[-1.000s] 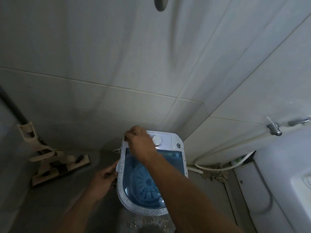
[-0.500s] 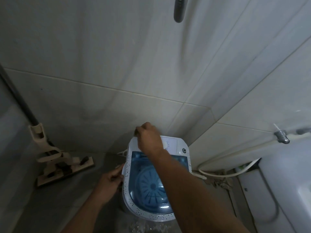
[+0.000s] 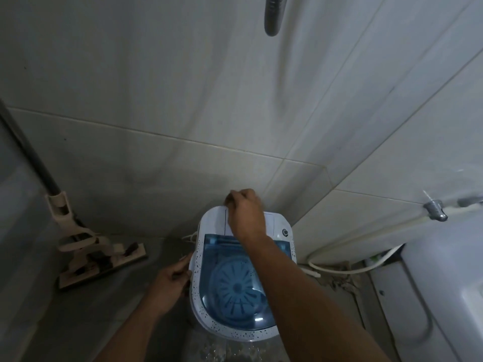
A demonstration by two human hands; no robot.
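A small white washing machine (image 3: 209, 220) with a speckled rim and a clear blue lid (image 3: 235, 283) stands on the floor in a tiled corner. My right hand (image 3: 244, 214) reaches across the lid. Its fingers are curled at the rear edge of the white control panel and hide the dial. A round button (image 3: 285, 232) shows at the panel's right. My left hand (image 3: 171, 280) grips the machine's left side, fingers curled against the rim. The pulsator shows through the shut lid.
A beige flat mop (image 3: 86, 249) with a dark pole leans against the wall at the left. A white hose (image 3: 347, 269) runs along the floor to the right, below a metal tap (image 3: 435, 210). A large white appliance (image 3: 444, 296) fills the right edge. A metal hose end (image 3: 273, 17) hangs overhead.
My right hand has moved from the dial area back to the panel's rear edge. My left hand stays on the machine's left side. The view has tilted a little.
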